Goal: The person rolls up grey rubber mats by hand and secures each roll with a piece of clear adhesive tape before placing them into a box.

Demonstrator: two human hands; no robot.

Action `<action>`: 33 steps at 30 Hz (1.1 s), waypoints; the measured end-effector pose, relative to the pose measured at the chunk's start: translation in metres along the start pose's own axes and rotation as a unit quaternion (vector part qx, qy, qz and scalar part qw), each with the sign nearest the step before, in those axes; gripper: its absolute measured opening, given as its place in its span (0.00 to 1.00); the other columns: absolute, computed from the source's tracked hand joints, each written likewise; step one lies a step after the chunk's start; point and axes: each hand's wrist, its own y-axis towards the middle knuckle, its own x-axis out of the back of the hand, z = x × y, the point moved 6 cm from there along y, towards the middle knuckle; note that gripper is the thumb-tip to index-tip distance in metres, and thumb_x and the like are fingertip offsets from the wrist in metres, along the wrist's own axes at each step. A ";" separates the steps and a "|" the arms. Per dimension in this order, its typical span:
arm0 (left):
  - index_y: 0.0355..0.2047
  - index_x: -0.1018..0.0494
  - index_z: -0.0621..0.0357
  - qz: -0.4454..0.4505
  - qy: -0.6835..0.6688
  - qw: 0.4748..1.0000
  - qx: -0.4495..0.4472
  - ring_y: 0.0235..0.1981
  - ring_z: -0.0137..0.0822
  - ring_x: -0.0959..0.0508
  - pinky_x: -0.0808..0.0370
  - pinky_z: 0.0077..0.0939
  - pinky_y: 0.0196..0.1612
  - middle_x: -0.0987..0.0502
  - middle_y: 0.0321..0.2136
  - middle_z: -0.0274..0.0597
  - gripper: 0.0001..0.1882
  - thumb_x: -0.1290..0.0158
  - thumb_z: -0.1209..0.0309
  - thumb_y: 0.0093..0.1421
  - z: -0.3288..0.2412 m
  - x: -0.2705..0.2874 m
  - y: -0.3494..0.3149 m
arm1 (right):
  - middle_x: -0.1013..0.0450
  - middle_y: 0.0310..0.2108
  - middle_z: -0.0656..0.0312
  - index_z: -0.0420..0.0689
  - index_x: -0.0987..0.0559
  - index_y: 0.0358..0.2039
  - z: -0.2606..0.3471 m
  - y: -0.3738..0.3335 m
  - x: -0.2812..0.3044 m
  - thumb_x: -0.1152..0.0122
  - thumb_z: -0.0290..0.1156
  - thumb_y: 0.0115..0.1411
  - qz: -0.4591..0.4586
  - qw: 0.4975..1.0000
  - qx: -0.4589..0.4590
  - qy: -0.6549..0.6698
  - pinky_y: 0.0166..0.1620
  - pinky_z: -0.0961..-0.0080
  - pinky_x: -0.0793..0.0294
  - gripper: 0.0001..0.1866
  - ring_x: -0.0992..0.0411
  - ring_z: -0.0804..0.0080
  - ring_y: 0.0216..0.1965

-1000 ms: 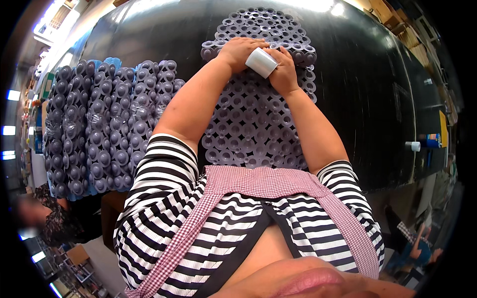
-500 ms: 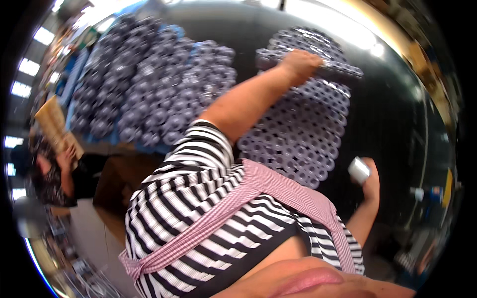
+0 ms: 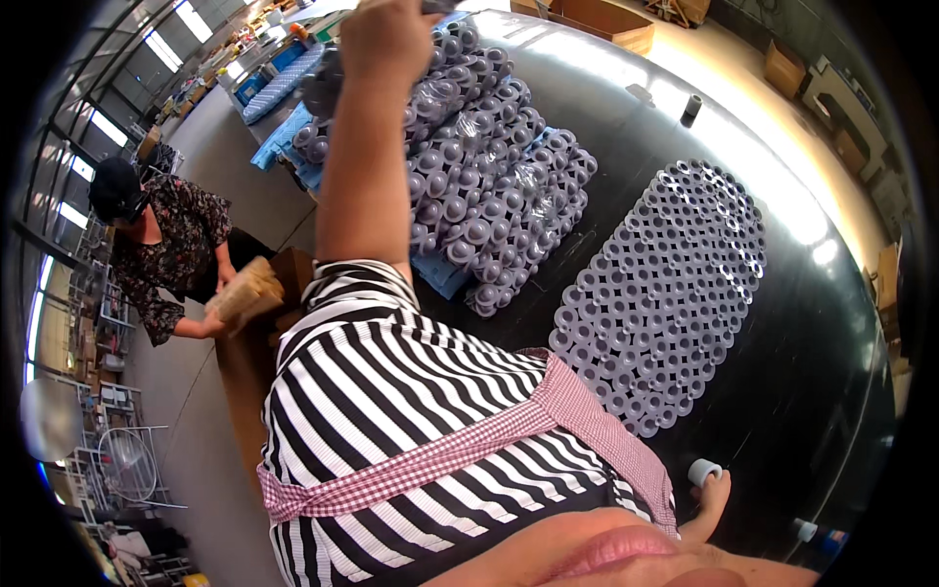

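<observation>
My left arm reaches far up over a pile of grey suction-cup mats (image 3: 479,186). My left hand (image 3: 386,44) is closed at the top edge of view, on what looks like a rolled grey mat, mostly cut off or hidden by the hand and arm. Flat on the black table, right of the pile, lies another grey suction-cup mat (image 3: 665,293) with rows of round cups. Low on the right, my right hand (image 3: 716,499) is closed around a small white roll (image 3: 703,472), beside the near end of that mat.
Blue sheeting (image 3: 440,274) shows under the pile on the black table (image 3: 626,127). A small dark cylinder (image 3: 692,108) stands farther back. On the left, a co-worker (image 3: 171,240) holds a tan bundle (image 3: 246,293) over a cardboard box (image 3: 245,377). Another carton (image 3: 602,24) is at the back.
My left hand has carried the rolled mat from above the flat mat leftward and up over the pile. The white roll stays in my right hand. The view has shifted, showing more of the co-worker.
</observation>
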 end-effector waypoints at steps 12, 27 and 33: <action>0.66 0.31 0.31 0.207 0.114 0.972 -0.008 0.62 0.49 0.25 0.31 0.47 0.64 0.24 0.62 0.41 0.32 0.38 0.50 0.62 0.120 -0.108 0.023 | 0.25 0.30 0.56 0.39 0.22 0.41 -0.017 -0.001 0.003 0.43 0.36 0.63 0.036 0.996 -0.042 0.071 0.21 0.75 0.29 0.14 0.26 0.69 0.22; 0.37 0.20 0.52 0.479 -0.542 0.565 -0.396 0.51 0.48 0.25 0.28 0.39 0.54 0.24 0.45 0.40 0.18 0.29 0.73 0.45 -0.261 -0.038 -0.395 | 0.27 0.38 0.60 0.46 0.20 0.35 0.234 -0.145 -0.152 0.21 0.30 0.43 0.197 0.845 0.478 -0.137 0.49 0.63 0.27 0.18 0.29 0.56 0.47; 0.36 0.20 0.53 0.540 -0.509 0.554 -0.376 0.48 0.47 0.25 0.28 0.39 0.52 0.24 0.41 0.40 0.12 0.32 0.66 0.52 -0.265 -0.044 -0.396 | 0.28 0.36 0.59 0.45 0.21 0.33 0.237 -0.139 -0.158 0.23 0.33 0.47 0.232 0.864 0.428 -0.130 0.48 0.63 0.27 0.16 0.29 0.57 0.45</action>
